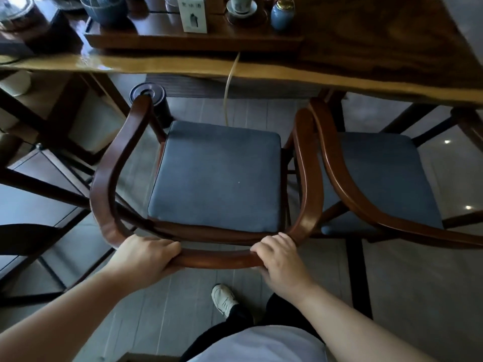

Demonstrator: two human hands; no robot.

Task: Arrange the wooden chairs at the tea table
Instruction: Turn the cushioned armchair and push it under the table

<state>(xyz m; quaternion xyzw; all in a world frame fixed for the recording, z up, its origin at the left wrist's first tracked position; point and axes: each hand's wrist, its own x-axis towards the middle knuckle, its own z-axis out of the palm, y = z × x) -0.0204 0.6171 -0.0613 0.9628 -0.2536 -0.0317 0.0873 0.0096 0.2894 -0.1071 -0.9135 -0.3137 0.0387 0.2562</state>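
A wooden armchair (109, 163) with a curved back rail and a blue seat cushion (217, 176) stands in front of me, facing the tea table (339, 77). My left hand (146, 254) grips the left part of its back rail. My right hand (279, 257) grips the right part of the same rail. A second wooden chair (347, 189) with a blue cushion stands right beside it, their armrests touching or almost touching. The front tips of both chairs' arms reach the table's near edge.
On the table sit a wooden tea tray (156, 40), a white box (192, 14), a blue jar (282, 15) and bowls. A dark cylinder (154, 100) stands under the table; a cord (230, 82) hangs down. Dark furniture frames stand at left. My shoe (223, 299) is behind the chair.
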